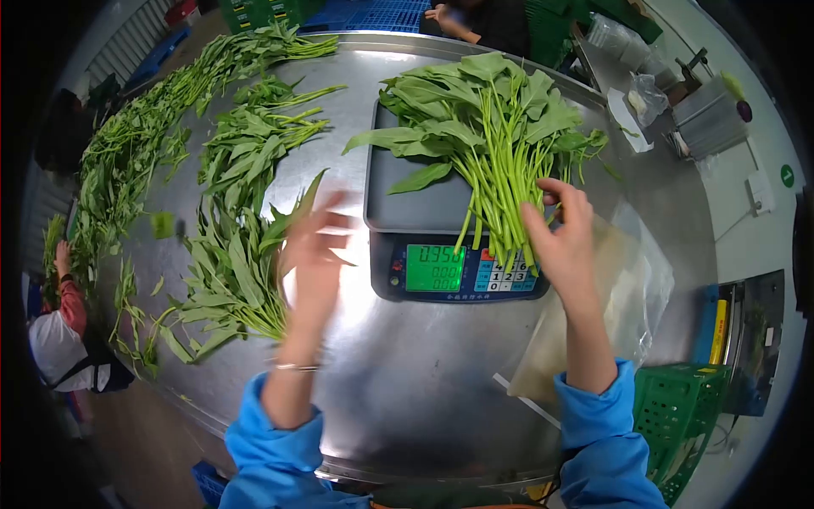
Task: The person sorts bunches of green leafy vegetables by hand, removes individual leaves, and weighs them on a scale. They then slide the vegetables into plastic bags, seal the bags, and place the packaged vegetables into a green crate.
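A large bunch of leafy green stems (500,161) lies on the dark plate of a digital scale (420,212), its stem ends hanging over the keypad. The scale's green display (434,268) is lit and appears to read 0.950 on the top line. My right hand (562,233) is at the right side of the stems, thumb and fingers apart, with nothing visibly gripped. My left hand (318,242), blurred by motion, is left of the scale beside a pile of greens (237,271); its fingers look spread, and no held thing shows.
More greens (136,153) spread along the table's left side. Clear plastic bags (593,297) lie right of the scale. A green crate (682,407) stands at the lower right. One person's hand (63,259) reaches in at far left; another person's hand (451,21) shows beyond the table.
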